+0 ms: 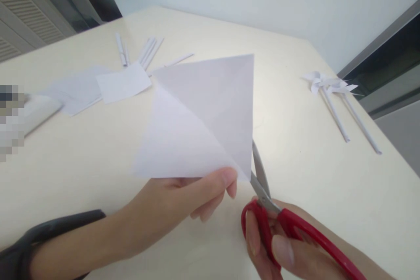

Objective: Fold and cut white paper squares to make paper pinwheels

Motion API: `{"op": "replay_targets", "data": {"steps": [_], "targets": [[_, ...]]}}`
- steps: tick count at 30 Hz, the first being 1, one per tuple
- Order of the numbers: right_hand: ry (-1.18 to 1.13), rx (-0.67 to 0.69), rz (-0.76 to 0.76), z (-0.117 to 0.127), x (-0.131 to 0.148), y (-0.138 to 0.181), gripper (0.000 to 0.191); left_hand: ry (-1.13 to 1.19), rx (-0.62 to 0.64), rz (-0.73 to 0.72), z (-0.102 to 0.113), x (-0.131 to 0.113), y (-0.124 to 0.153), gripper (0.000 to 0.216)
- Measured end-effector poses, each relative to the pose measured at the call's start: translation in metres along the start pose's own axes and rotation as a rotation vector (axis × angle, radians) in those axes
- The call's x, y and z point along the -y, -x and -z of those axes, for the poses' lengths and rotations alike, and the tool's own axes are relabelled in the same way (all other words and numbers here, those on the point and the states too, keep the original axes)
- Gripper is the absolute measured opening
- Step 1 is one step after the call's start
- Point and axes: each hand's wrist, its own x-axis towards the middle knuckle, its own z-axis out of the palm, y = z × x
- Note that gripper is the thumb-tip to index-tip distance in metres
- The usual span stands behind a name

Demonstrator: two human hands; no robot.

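A square sheet of white paper (197,131) with a diagonal crease is held up over the table, pinched along its lower edge by my left hand (197,197). Its thumb lies on the front, near the lower right corner. My right hand (288,245) grips red-handled scissors (262,197) with fingers through the loops. The blades are spread apart and point up at the sheet's lower right corner, one partly hidden by the paper. Whether the blades touch the corner I cannot tell.
Two white paper pinwheels (337,96) on rolled sticks lie at the table's (282,109) right. Several rolled paper tubes (151,50) are at the back, with a small white paper piece (124,81) before them. More white sheets (78,87) lie at left. A wall stands behind.
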Motion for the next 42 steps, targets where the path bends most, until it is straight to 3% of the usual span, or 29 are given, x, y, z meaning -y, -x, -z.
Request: {"op": "replay_targets", "data": {"steps": [5, 10, 15, 24, 30, 38, 42], "targets": [[0.004, 0.011, 0.022, 0.0, -0.004, -0.002, 0.045, -0.049, -0.084, 0.092, -0.002, -0.009, 0.0, 0.046], [0.069, -0.024, 0.074, 0.001, -0.007, -0.002, 0.049, -0.03, -0.169, 0.067, 0.001, 0.003, 0.001, 0.041], [0.114, -0.022, 0.031, 0.0, -0.002, 0.001, 0.045, -0.108, -0.105, 0.147, 0.0, -0.003, -0.001, 0.047], [0.152, -0.061, 0.04, -0.002, -0.011, -0.005, 0.052, -0.111, 0.005, 0.253, -0.006, -0.02, -0.004, 0.039], [0.168, -0.064, 0.049, -0.001, -0.014, -0.003, 0.054, -0.116, 0.01, 0.279, -0.006, -0.02, -0.006, 0.038], [0.149, -0.028, 0.079, -0.003, -0.008, -0.005, 0.047, -0.02, 0.024, 0.212, -0.004, -0.021, -0.005, 0.031], [0.173, -0.098, 0.166, 0.0, -0.022, -0.008, 0.048, 0.027, 0.064, 0.164, -0.005, -0.021, -0.005, 0.032]]}}
